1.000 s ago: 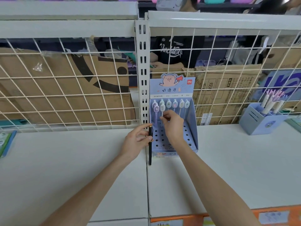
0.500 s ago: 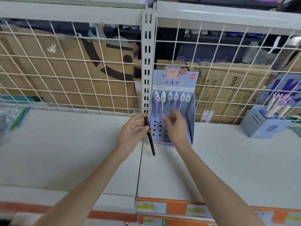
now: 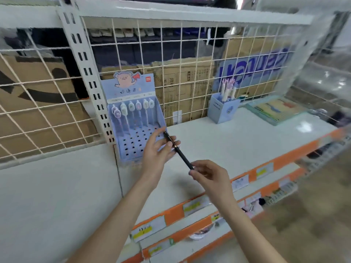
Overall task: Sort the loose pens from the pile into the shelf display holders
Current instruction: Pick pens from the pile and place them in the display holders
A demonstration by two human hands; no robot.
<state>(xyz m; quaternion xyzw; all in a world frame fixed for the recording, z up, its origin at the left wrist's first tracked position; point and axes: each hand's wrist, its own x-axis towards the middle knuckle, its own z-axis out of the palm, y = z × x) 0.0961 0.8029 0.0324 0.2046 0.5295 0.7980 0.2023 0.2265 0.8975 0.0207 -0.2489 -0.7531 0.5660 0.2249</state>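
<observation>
The left hand (image 3: 158, 150) is holding a black pen (image 3: 178, 150) near its far end, thumb and loosely curled fingers pinching the barrel. The right hand (image 3: 209, 174) is pinching the pen's near end between thumb and fingertips. The pen is slanting in the air above the white shelf (image 3: 237, 141), just right of the blue pen display (image 3: 133, 118), which is standing against the wire grid (image 3: 190, 54). A blue cup (image 3: 223, 109) of pens is sitting farther right
</observation>
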